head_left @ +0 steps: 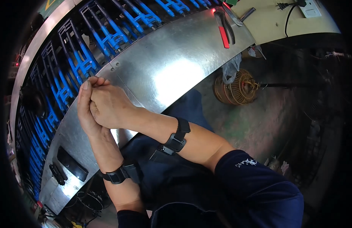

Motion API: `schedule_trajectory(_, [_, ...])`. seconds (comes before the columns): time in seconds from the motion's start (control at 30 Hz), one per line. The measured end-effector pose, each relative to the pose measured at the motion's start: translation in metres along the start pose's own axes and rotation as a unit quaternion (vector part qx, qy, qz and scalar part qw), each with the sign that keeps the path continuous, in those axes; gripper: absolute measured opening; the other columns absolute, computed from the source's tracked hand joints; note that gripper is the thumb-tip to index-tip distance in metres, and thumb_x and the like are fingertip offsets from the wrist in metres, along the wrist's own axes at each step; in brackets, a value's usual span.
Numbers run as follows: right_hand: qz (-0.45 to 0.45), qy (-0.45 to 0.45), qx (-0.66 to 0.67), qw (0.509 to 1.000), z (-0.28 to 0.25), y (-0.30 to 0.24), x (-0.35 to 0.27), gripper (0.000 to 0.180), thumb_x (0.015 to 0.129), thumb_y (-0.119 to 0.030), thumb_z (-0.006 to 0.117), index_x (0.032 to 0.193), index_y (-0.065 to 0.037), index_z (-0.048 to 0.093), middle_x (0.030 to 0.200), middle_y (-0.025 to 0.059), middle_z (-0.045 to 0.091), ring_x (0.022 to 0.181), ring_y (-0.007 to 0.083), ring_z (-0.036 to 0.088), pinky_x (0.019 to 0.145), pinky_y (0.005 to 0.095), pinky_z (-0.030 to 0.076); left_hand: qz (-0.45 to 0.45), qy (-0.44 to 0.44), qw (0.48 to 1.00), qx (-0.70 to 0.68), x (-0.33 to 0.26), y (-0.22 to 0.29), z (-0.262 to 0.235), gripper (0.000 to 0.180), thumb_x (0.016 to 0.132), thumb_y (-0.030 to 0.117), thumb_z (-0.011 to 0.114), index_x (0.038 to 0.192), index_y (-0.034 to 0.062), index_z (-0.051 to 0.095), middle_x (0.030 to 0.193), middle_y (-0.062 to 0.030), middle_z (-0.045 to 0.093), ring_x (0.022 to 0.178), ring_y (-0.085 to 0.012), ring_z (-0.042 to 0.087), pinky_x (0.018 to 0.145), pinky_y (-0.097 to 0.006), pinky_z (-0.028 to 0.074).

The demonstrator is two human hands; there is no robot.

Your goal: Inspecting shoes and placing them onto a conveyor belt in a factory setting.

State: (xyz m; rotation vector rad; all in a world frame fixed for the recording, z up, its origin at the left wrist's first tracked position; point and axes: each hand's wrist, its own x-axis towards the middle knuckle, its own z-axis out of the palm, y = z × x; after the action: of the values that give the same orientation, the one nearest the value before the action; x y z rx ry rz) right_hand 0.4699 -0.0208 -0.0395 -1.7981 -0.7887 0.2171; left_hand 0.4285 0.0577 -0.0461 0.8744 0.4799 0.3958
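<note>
My two hands are pressed together above the bright metal worktop, close to its far left edge. My right hand is curled into a fist and rests against my left palm. The fingers of my left hand close round that fist, and a few fingertips show at its far side. Whatever the right fist may hold is hidden. Beyond the hands stands a row of blue and black metal frames, nearest to my left fingertips. A black strap with a buckle circles each forearm.
Pliers with red and black handles lie at the worktop's far right, beside metal hand tools. A dark phone and a small black object lie at near left. A caged fan and a clear plastic bag are right of the worktop.
</note>
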Motion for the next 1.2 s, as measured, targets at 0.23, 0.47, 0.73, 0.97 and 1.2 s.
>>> schedule_trajectory(0.23, [0.05, 0.052, -0.071, 0.995, 0.006, -0.006, -0.005, 0.018, 0.088, -0.016, 0.054, 0.081, 0.0, 0.061, 0.08, 0.0203, 0.067, 0.08, 0.0404, 0.066, 0.072, 0.0484, 0.052, -0.015, -0.017, 0.999, -0.049, -0.001, -0.005, -0.009, 0.033, 0.102, 0.028, 0.05, 0.102, -0.0012, 0.065, 0.096, -0.0132, 0.068, 0.092, -0.0214, 0.064, 0.084, -0.034, 0.05])
schedule_trajectory(0.47, [0.066, -0.057, 0.017, 0.996, -0.004, -0.007, -0.004, 0.022, 0.087, -0.018, 0.053, 0.095, -0.001, 0.066, 0.085, 0.0199, 0.071, 0.081, 0.0395, 0.07, 0.073, 0.0516, 0.055, 0.004, -0.054, 0.997, -0.061, 0.005, -0.004, -0.019, 0.032, 0.103, 0.028, 0.048, 0.1, 0.0009, 0.064, 0.097, -0.0124, 0.067, 0.094, -0.0231, 0.062, 0.088, -0.036, 0.049])
schedule_trajectory(0.73, [0.088, -0.031, -0.023, 0.995, -0.013, 0.008, -0.013, 0.025, 0.086, -0.017, 0.053, 0.098, -0.001, 0.067, 0.087, 0.0205, 0.071, 0.082, 0.0397, 0.069, 0.074, 0.0519, 0.055, -0.036, -0.051, 0.997, -0.052, 0.005, -0.018, -0.004, 0.03, 0.103, 0.027, 0.05, 0.097, 0.0023, 0.065, 0.094, -0.0101, 0.067, 0.091, -0.0198, 0.062, 0.085, -0.034, 0.049])
schedule_trajectory(0.97, [0.05, 0.039, -0.056, 0.996, 0.002, -0.001, -0.012, 0.022, 0.088, -0.019, 0.054, 0.088, -0.001, 0.066, 0.084, 0.0177, 0.071, 0.079, 0.0336, 0.069, 0.071, 0.0464, 0.056, -0.045, -0.009, 0.997, -0.055, 0.001, -0.008, -0.007, 0.029, 0.103, 0.026, 0.05, 0.099, 0.0023, 0.065, 0.096, -0.0112, 0.068, 0.092, -0.0206, 0.063, 0.087, -0.034, 0.05])
schedule_trajectory(1.2, [0.076, -0.031, 0.012, 0.997, -0.001, 0.003, -0.007, 0.023, 0.085, -0.016, 0.056, 0.096, 0.001, 0.066, 0.087, 0.0205, 0.071, 0.081, 0.0391, 0.07, 0.072, 0.0514, 0.056, -0.034, -0.012, 0.999, -0.029, 0.004, -0.003, -0.006, 0.031, 0.104, 0.028, 0.047, 0.099, 0.0029, 0.064, 0.096, -0.0114, 0.067, 0.091, -0.0211, 0.063, 0.086, -0.035, 0.049])
